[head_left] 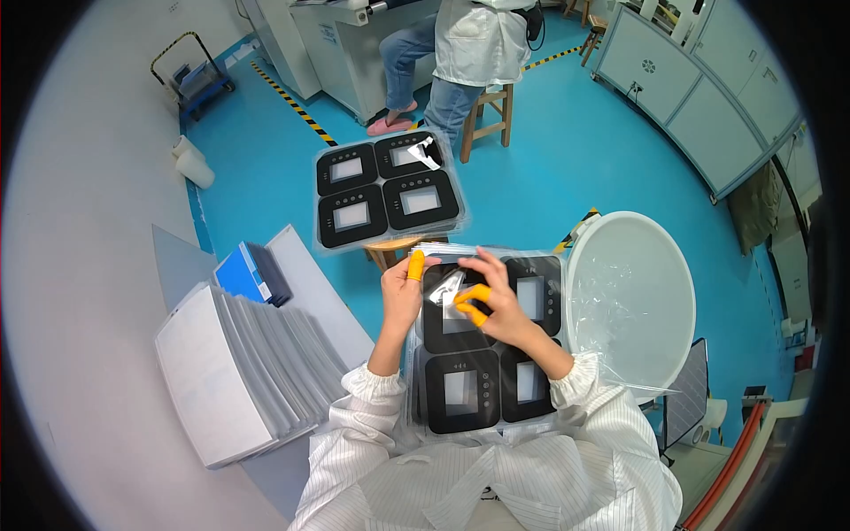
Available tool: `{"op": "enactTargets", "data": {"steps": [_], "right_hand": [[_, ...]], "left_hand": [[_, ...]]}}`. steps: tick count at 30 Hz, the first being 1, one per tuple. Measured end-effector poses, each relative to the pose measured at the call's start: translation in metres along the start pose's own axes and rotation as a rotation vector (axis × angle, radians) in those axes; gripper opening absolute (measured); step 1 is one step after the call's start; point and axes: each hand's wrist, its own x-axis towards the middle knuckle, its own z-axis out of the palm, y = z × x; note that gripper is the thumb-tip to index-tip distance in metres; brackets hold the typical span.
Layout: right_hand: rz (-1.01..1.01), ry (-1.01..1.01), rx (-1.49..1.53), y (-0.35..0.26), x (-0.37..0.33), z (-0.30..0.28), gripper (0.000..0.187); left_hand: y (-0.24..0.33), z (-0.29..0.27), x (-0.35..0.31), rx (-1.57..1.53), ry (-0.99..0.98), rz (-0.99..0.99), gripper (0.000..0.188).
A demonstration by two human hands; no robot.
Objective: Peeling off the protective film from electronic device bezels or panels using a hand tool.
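A clear plastic tray [413, 389] lies before me, holding several black panels, each with a pale rectangular window. My left hand [403, 296], a yellow finger cot on its thumb, grips the tray's upper left edge. Over the upper left black panel [434, 332], my right hand [503, 311] pinches a shiny clear film [445, 285]; yellow finger cots cover two of its fingers. The film is crumpled and lifted there, and its exact hold is partly hidden behind the fingers.
Beyond, a second tray of black panels [352, 234] rests on a wooden stool [387, 255]. Right of me stands a round white bin [651, 292] with clear film inside. At left are stacked white sheets [217, 380] and a blue box [241, 273]. A person [478, 44] sits ahead.
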Motion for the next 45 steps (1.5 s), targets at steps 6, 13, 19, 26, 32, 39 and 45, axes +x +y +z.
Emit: {"op": "enactTargets", "data": {"steps": [6, 13, 19, 26, 32, 39, 45], "right_hand": [[-0.061, 0.090, -0.198, -0.007, 0.022, -0.018, 0.036], [-0.176, -0.152, 0.072, -0.021, 0.022, -0.028, 0.020], [0.367, 0.068, 0.587, 0.002, -0.079, -0.139, 0.015], [0.646, 0.913, -0.332, 0.182, -0.426, -0.427, 0.024], [0.731, 1.419, -0.643, 0.190, -0.373, -0.261, 0.043], [1.418, -0.490, -0.055, 0.155, -0.356, -0.134, 0.056], [1.372, 0.590, 0.628, 0.154, -0.368, -0.218, 0.025]], "left_hand": [[0.034, 0.017, 0.001, -0.248, -0.045, -0.185, 0.035], [-0.002, -0.018, 0.040, -0.356, 0.076, -0.304, 0.031], [-0.020, -0.187, 0.105, -0.573, 0.707, -0.150, 0.027], [-0.051, -0.248, 0.175, -1.149, 0.580, -0.272, 0.029], [-0.042, -0.197, 0.173, -1.265, 0.637, -0.133, 0.029], [-0.079, -0.135, 0.167, -1.468, 0.724, -0.088, 0.030], [-0.086, -0.125, 0.154, -1.332, 0.860, -0.063, 0.033]]}}
